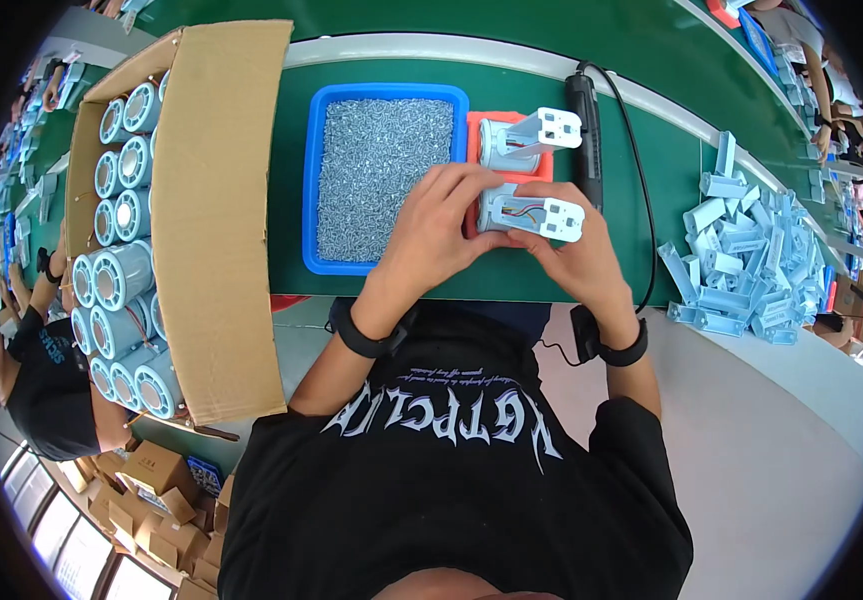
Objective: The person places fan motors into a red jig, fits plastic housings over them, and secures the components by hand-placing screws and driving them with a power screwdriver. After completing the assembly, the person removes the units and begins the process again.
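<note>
My left hand [433,230] is closed on the left side of a light-blue plastic housing [496,212], its thumb along the near edge. On the right side of the same housing, my right hand [583,258] grips with fingers bent round it. Coloured wires show inside its open channel, and a white end plate with holes [563,220] faces right. Just beyond it, a second light-blue housing [503,148] with a similar white end sits in a red-orange fixture [541,170]. My fingers partly hide the near housing, and I cannot tell whether it rests fully in the fixture.
A blue tray [308,180] full of small screws stands left of the fixture. Further left is a cardboard box [221,220] of round light-blue units. A black electric screwdriver [583,130] with a cable lies right. Loose light-blue parts [751,250] are heaped at far right. Another person [46,390] is at left.
</note>
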The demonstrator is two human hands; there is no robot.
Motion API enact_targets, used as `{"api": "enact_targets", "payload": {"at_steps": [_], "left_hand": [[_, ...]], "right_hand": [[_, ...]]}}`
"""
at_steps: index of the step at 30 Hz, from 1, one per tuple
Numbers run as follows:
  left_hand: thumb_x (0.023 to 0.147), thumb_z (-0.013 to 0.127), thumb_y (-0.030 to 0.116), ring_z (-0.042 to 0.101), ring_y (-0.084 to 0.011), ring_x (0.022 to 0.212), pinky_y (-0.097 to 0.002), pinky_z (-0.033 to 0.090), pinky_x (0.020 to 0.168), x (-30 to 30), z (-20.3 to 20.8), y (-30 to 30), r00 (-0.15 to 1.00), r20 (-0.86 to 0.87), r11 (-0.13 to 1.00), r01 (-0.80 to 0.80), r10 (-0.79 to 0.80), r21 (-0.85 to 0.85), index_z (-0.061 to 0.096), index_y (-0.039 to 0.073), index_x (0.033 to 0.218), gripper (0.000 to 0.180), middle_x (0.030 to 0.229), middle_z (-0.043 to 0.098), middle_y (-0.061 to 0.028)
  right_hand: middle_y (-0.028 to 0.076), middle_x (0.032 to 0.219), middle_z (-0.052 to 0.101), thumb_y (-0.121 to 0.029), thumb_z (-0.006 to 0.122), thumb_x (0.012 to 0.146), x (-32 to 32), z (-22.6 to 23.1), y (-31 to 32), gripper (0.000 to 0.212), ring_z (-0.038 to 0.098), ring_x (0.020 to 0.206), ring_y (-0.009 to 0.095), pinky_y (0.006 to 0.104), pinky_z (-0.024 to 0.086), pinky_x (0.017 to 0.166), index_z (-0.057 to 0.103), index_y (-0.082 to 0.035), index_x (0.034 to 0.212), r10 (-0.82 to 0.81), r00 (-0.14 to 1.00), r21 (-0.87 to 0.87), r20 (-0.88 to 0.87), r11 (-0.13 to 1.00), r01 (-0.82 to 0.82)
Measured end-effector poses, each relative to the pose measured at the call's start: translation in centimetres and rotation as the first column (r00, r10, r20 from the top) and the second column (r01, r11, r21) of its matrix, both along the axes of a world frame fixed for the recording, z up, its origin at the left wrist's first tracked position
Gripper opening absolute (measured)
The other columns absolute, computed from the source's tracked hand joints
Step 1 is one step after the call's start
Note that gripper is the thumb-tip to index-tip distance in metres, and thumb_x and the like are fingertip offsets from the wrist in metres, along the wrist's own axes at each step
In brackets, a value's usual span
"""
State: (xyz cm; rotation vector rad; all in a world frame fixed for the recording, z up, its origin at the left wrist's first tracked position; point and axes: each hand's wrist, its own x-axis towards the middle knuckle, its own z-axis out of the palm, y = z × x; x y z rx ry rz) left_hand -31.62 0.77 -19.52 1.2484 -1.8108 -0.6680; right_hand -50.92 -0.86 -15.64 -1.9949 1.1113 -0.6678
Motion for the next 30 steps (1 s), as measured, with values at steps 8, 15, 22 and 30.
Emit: {"api": "enact_targets", "payload": {"at_steps": [8,15,22,30], "left_hand": [[0.053,0.085,0.016,0.056,-0.0267,0.091,-0.0371,0.046,0.079,0.7,1.5,-1.7,0.987,0.087,0.966,0.114,-0.138,0.232,0.067,0.006,0.095,0.047,0.092,0.059,-0.0076],[0.054,0.083,0.021,0.054,-0.0289,0.089,-0.0374,0.046,0.08,0.6,0.8,-1.6,0.993,0.041,0.976,0.1,-0.11,0.193,0.067,0.004,0.095,0.047,0.089,0.057,-0.0105],[0.056,0.082,0.018,0.053,-0.0302,0.088,-0.0386,0.045,0.08,0.1,1.5,-0.9,0.994,0.08,0.986,0.058,-0.071,0.156,0.065,0.003,0.097,0.047,0.087,0.054,-0.0112],[0.057,0.083,0.015,0.053,-0.029,0.091,-0.039,0.046,0.074,0.0,1.0,0.2,0.998,-0.047,0.998,0.04,-0.037,0.057,0.065,0.007,0.102,0.049,0.089,0.054,-0.0105]], "right_hand": [[0.014,0.098,0.059,-0.008,0.072,0.073,0.7,2.6,-1.6,0.035,0.058,0.087,0.035,0.0391,0.049,0.073,0.057,-0.002,0.104,0.09,0.965,-0.106,-0.247,0.987,-0.119],[0.014,0.095,0.059,-0.008,0.073,0.071,1.0,2.3,-2.7,0.034,0.056,0.081,0.035,0.0405,0.047,0.069,0.057,-0.002,0.1,0.14,0.943,-0.041,-0.302,0.986,-0.159],[0.01,0.09,0.061,-0.008,0.076,0.068,1.1,1.6,-2.7,0.036,0.06,0.079,0.03,0.0365,0.049,0.066,0.061,-0.002,0.1,0.108,0.972,-0.3,-0.21,0.939,-0.169],[0.01,0.09,0.062,-0.013,0.076,0.071,-1.4,0.4,-2.4,0.042,0.062,0.081,0.022,0.0336,0.05,0.07,0.059,-0.003,0.108,0.005,1.0,0.042,0.026,0.999,-0.006]]}}
